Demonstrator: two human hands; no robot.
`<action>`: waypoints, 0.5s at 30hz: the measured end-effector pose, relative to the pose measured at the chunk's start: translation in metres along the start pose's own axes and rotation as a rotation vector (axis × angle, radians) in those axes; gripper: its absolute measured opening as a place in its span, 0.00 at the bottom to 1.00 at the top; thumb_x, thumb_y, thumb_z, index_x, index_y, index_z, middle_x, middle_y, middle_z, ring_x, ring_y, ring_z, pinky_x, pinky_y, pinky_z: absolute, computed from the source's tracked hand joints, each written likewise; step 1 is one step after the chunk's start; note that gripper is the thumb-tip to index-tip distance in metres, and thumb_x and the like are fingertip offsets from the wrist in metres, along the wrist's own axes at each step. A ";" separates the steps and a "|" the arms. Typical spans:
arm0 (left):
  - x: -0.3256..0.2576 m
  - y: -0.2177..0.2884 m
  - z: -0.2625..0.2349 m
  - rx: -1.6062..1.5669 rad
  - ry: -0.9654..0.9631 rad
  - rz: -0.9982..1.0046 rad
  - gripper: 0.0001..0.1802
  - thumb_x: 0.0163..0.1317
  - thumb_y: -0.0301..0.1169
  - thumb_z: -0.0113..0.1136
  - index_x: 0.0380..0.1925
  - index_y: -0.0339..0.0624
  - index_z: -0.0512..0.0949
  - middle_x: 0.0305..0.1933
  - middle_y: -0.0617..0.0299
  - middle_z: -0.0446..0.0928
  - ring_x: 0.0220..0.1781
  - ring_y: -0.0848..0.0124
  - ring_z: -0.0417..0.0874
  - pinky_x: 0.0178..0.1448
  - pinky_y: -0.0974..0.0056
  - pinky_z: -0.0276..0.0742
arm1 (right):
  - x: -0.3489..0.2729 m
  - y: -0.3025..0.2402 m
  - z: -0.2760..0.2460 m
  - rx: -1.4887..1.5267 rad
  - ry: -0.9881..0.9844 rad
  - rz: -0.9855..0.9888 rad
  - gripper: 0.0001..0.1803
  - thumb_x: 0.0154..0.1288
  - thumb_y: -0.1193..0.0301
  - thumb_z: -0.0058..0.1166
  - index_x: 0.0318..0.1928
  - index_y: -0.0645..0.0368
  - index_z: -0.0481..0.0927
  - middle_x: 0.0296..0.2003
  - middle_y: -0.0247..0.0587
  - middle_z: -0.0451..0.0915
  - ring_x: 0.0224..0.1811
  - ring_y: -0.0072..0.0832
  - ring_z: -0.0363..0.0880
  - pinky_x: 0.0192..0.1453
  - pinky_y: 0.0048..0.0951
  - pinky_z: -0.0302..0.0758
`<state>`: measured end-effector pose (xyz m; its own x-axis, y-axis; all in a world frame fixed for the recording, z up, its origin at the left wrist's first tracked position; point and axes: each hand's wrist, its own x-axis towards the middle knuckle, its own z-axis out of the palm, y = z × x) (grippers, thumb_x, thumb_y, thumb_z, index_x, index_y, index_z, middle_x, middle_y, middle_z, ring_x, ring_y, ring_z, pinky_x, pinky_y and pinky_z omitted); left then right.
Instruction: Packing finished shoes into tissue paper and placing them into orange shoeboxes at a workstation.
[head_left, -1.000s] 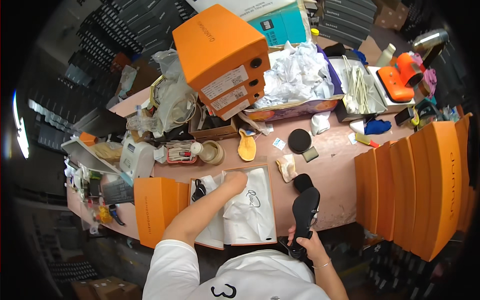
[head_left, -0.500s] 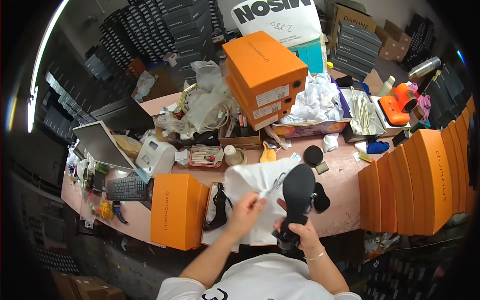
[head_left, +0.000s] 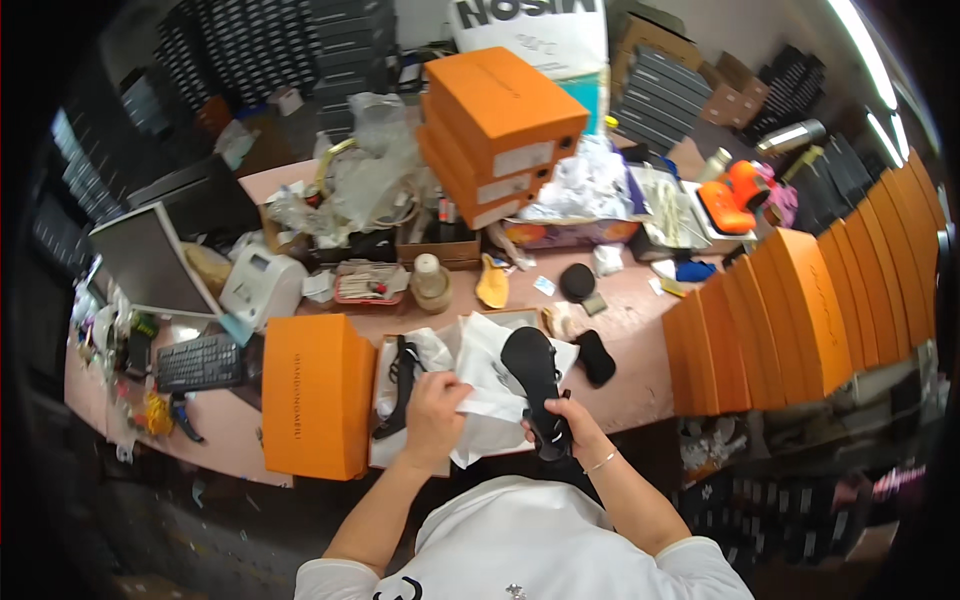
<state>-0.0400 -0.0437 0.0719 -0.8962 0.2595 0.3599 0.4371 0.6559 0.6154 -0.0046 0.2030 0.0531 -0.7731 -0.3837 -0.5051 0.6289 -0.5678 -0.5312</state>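
My right hand [head_left: 572, 428] is closed round the heel-and-strap end of a black sandal [head_left: 530, 365], whose dark sole faces up. In my left hand [head_left: 437, 412], the fingers pinch the edge of a sheet of white wrapping paper [head_left: 488, 420], which spreads beneath the sandal. Another black sandal [head_left: 400, 385] lies on its side in an open shoebox [head_left: 384, 458], left of my left hand. More white paper sits beside that sandal. The paper and my hands cover much of the box.
Closed orange shoeboxes [head_left: 318, 400] stand left of the open box. A tall orange stack [head_left: 500, 120] rises at the back, and a long row of orange boxes [head_left: 790, 320] lines the right. A black sponge-like pad [head_left: 595, 358], a keyboard [head_left: 200, 362] and a monitor [head_left: 150, 262] share the pink table.
My left hand has drawn the paper down and left, and more of the open box shows. The sandal in my right hand has come lower, near the paper. The whole view has shifted.
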 end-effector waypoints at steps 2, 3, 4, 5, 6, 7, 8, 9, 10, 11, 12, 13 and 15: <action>0.012 -0.003 -0.001 -0.117 -0.035 -0.022 0.13 0.46 0.20 0.58 0.35 0.40 0.82 0.35 0.56 0.77 0.38 0.57 0.80 0.42 0.58 0.76 | -0.010 -0.001 -0.009 0.209 -0.123 -0.023 0.37 0.63 0.56 0.46 0.66 0.68 0.60 0.38 0.50 0.80 0.31 0.33 0.80 0.36 0.27 0.80; 0.018 -0.003 0.002 -0.183 -0.038 -0.026 0.14 0.48 0.20 0.57 0.36 0.39 0.82 0.33 0.56 0.78 0.35 0.59 0.80 0.40 0.60 0.77 | -0.017 -0.008 0.007 0.277 -0.032 -0.164 0.37 0.62 0.56 0.44 0.66 0.69 0.59 0.40 0.52 0.79 0.30 0.34 0.80 0.36 0.29 0.81; 0.025 0.004 0.008 -0.288 -0.088 -0.114 0.14 0.49 0.20 0.56 0.37 0.39 0.82 0.32 0.56 0.78 0.33 0.61 0.80 0.39 0.62 0.76 | -0.023 -0.009 -0.004 0.335 -0.114 -0.151 0.38 0.62 0.56 0.43 0.66 0.70 0.59 0.40 0.53 0.79 0.30 0.35 0.79 0.37 0.30 0.80; 0.032 0.012 0.015 -0.389 -0.145 -0.205 0.15 0.50 0.20 0.55 0.38 0.38 0.82 0.31 0.56 0.79 0.32 0.64 0.80 0.39 0.63 0.76 | -0.030 -0.010 -0.015 0.390 -0.196 -0.140 0.38 0.62 0.56 0.41 0.66 0.71 0.59 0.41 0.54 0.79 0.29 0.36 0.78 0.37 0.31 0.80; 0.037 0.019 0.021 -0.482 -0.199 -0.303 0.15 0.51 0.20 0.54 0.40 0.38 0.82 0.31 0.57 0.80 0.30 0.67 0.80 0.38 0.65 0.75 | -0.040 -0.011 -0.012 0.438 -0.126 -0.169 0.38 0.62 0.56 0.40 0.66 0.71 0.59 0.40 0.55 0.79 0.29 0.37 0.78 0.37 0.31 0.80; 0.043 0.023 0.030 -0.534 -0.232 -0.288 0.17 0.51 0.19 0.51 0.40 0.37 0.82 0.31 0.58 0.80 0.30 0.71 0.78 0.37 0.68 0.74 | -0.048 -0.012 -0.005 0.487 -0.062 -0.193 0.38 0.61 0.56 0.40 0.66 0.72 0.59 0.40 0.55 0.79 0.28 0.37 0.78 0.37 0.31 0.80; 0.048 0.026 0.042 -0.586 -0.265 -0.274 0.19 0.50 0.17 0.49 0.41 0.36 0.82 0.32 0.59 0.81 0.30 0.75 0.77 0.36 0.70 0.72 | -0.055 -0.014 -0.003 0.537 0.002 -0.217 0.39 0.61 0.56 0.39 0.66 0.73 0.58 0.39 0.55 0.79 0.28 0.38 0.77 0.38 0.32 0.80; 0.051 0.030 0.051 -0.634 -0.304 -0.262 0.21 0.50 0.16 0.46 0.42 0.35 0.82 0.32 0.61 0.81 0.30 0.79 0.75 0.36 0.73 0.71 | -0.062 -0.012 -0.010 0.522 -0.054 -0.262 0.39 0.61 0.56 0.39 0.66 0.73 0.59 0.39 0.56 0.78 0.28 0.38 0.77 0.38 0.32 0.79; 0.060 0.039 0.057 -0.694 -0.327 -0.282 0.20 0.50 0.17 0.45 0.41 0.34 0.82 0.35 0.62 0.82 0.30 0.78 0.76 0.36 0.73 0.71 | -0.066 -0.009 -0.019 0.505 -0.111 -0.304 0.38 0.61 0.56 0.39 0.65 0.74 0.59 0.38 0.56 0.78 0.28 0.38 0.77 0.38 0.32 0.79; 0.067 0.045 0.063 -0.675 -0.358 -0.245 0.20 0.50 0.17 0.45 0.40 0.34 0.82 0.35 0.62 0.82 0.30 0.78 0.76 0.35 0.73 0.71 | -0.072 -0.007 -0.025 0.484 -0.168 -0.343 0.38 0.61 0.56 0.39 0.65 0.74 0.59 0.37 0.56 0.78 0.27 0.38 0.77 0.38 0.32 0.79; 0.075 0.048 0.070 -0.653 -0.384 -0.211 0.19 0.50 0.17 0.46 0.40 0.34 0.83 0.35 0.62 0.82 0.30 0.78 0.76 0.35 0.73 0.71 | -0.076 -0.005 -0.027 0.514 -0.184 -0.345 0.38 0.61 0.56 0.39 0.65 0.75 0.59 0.34 0.55 0.77 0.28 0.39 0.78 0.38 0.30 0.79; 0.080 0.050 0.078 -0.632 -0.407 -0.177 0.19 0.51 0.18 0.46 0.39 0.34 0.83 0.34 0.62 0.82 0.30 0.78 0.76 0.35 0.74 0.71 | -0.081 -0.004 -0.029 0.510 -0.175 -0.374 0.38 0.62 0.56 0.39 0.65 0.75 0.59 0.34 0.55 0.77 0.29 0.39 0.78 0.38 0.30 0.79; 0.090 0.054 0.094 -0.606 -0.426 -0.116 0.16 0.51 0.21 0.50 0.38 0.35 0.83 0.25 0.57 0.81 0.23 0.75 0.76 0.30 0.68 0.71 | -0.090 -0.002 -0.030 0.499 -0.159 -0.424 0.38 0.62 0.56 0.38 0.64 0.75 0.59 0.34 0.55 0.77 0.29 0.39 0.79 0.37 0.28 0.79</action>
<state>-0.1042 0.0815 0.0713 -0.8371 0.5454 0.0425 0.1932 0.2222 0.9557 0.0658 0.2605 0.0790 -0.9715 -0.1338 -0.1957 0.1836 -0.9468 -0.2644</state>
